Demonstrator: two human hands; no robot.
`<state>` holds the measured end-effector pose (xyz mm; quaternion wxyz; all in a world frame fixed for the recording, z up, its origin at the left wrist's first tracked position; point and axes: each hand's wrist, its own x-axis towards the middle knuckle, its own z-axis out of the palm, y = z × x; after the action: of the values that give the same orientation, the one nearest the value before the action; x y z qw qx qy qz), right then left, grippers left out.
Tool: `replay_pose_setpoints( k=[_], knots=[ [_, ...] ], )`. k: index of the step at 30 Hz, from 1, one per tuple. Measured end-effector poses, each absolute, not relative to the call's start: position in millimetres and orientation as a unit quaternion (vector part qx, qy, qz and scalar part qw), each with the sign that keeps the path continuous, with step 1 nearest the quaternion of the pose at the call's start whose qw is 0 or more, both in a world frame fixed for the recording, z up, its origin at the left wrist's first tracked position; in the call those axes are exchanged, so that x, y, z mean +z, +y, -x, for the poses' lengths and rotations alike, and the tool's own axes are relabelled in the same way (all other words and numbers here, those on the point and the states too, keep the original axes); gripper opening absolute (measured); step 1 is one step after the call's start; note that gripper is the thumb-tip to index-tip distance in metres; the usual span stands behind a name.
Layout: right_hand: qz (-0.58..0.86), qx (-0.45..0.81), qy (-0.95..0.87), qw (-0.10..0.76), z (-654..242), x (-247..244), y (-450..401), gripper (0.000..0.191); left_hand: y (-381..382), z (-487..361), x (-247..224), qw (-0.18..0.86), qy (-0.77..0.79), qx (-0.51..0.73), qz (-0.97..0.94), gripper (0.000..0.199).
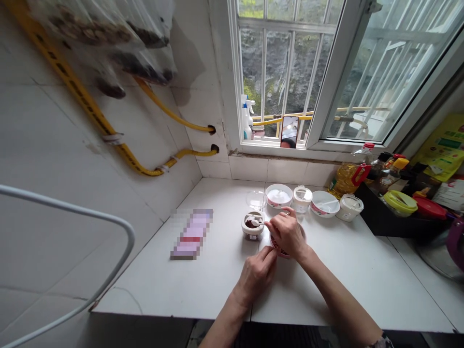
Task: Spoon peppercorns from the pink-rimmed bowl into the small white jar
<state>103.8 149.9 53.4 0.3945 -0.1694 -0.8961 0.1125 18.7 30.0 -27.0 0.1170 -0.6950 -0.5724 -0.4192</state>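
Observation:
My right hand (287, 231) is closed on the handle of a small white spoon (256, 221), whose bowl is over the open mouth of a small jar (253, 233) with dark reddish contents. Beneath that hand, and partly hidden by it, is a bowl (282, 254) holding small reddish-brown pieces. My left hand (258, 270) has its fingers pinched together at the bowl's near left rim. Behind them stand a white bowl of white powder (279, 195), a lidded jar (302, 198), another bowl with a light utensil (325, 204) and a second lidded jar (350, 208).
A blurred purple packet (192, 234) lies left on the white counter (145, 280). An oil bottle (344, 179) and a black holder (380, 217) of condiments stand at the right. A phone (289, 132) leans at the window. A pale curved rail (125, 227) crosses the lower left.

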Motion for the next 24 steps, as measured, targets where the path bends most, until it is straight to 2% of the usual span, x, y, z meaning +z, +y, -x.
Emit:
replay_pose_setpoints(
  k=[3,7,15,24],
  knots=[
    [0.162,0.082,-0.897,0.403,-110.7,55.1,154.4,0.04,29.5,-17.6,-24.6,0.12,-0.569,-0.409,0.703,0.025],
    [0.216,0.136,-0.867,0.427,-138.6,59.0,177.3,0.042,28.7,-16.1,-21.4,0.118,-0.556,-0.416,0.71,0.026],
    [0.279,0.165,-0.903,0.281,-169.5,49.5,194.4,0.047,28.8,-16.3,-21.7,0.114,-0.552,-0.423,0.709,0.025],
    [0.266,0.22,-0.893,0.287,-164.6,52.9,188.3,0.044,29.1,-16.2,-20.8,0.121,-0.552,-0.424,0.708,0.025]
  ],
)
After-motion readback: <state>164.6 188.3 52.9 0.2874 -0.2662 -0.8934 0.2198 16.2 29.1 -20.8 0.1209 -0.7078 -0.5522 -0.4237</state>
